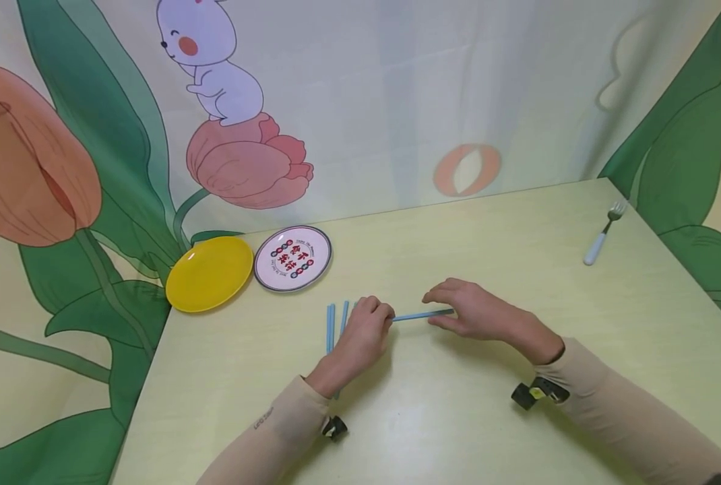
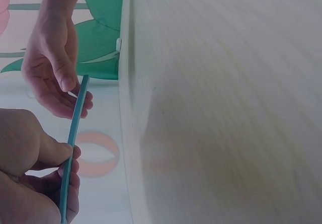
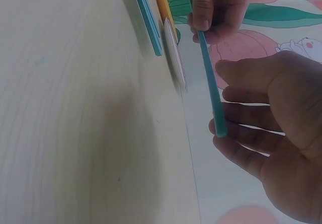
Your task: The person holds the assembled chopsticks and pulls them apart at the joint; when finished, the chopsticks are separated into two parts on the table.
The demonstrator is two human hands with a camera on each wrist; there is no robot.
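My left hand (image 1: 363,331) pinches a slim light blue chopstick (image 1: 422,315) between thumb and fingers, holding it above the table roughly level. The stick's free end points right, toward my right hand (image 1: 478,314). In the right wrist view, that hand's fingers (image 3: 251,114) spread loosely behind the end of the chopstick (image 3: 211,83), with the thumb apart from it. Whether a fingertip touches it, I cannot tell. Several more blue chopsticks (image 1: 330,327) lie on the table beside and partly under my left hand, which hides some of them.
A yellow plate (image 1: 210,275) and a white plate with red lettering (image 1: 294,259) stand side by side at the back left. At the back right lies a fork with a pale handle (image 1: 594,248). A printed curtain (image 1: 385,101) hangs behind the table (image 1: 457,417).
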